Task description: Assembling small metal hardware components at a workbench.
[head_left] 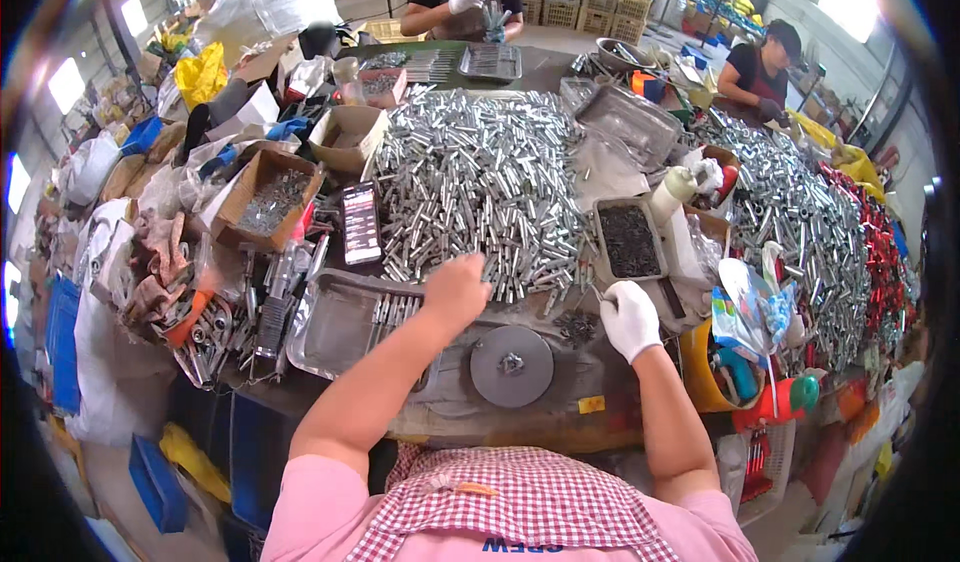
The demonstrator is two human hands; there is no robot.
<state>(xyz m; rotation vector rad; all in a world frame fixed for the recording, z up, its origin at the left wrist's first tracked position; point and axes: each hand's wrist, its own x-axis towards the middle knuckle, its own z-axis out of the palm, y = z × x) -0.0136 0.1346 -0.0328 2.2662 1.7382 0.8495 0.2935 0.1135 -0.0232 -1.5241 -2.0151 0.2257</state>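
Observation:
My left hand (458, 290), bare, is at the near edge of a broad heap of silvery metal cylinders (470, 187). Its fingers are closed, and what they may hold is hidden. A white glove covers my right hand (630, 322), which is closed on a thin metal piece (598, 293) jutting from the fingertips. Beside that hand lies a small scatter of dark little parts (574, 328). Between my forearms stands a round grey disc (511, 387) with a few small metal parts on its middle. A metal tray (335, 327) with a row of rods lies by my left forearm.
A phone (361, 224) and a cardboard box (268, 202) of small parts are on the left. To the right stand a tray of dark screws (628, 240), a white bottle (673, 192) and a yellow container (702, 367). Two people work across the table and at the far right.

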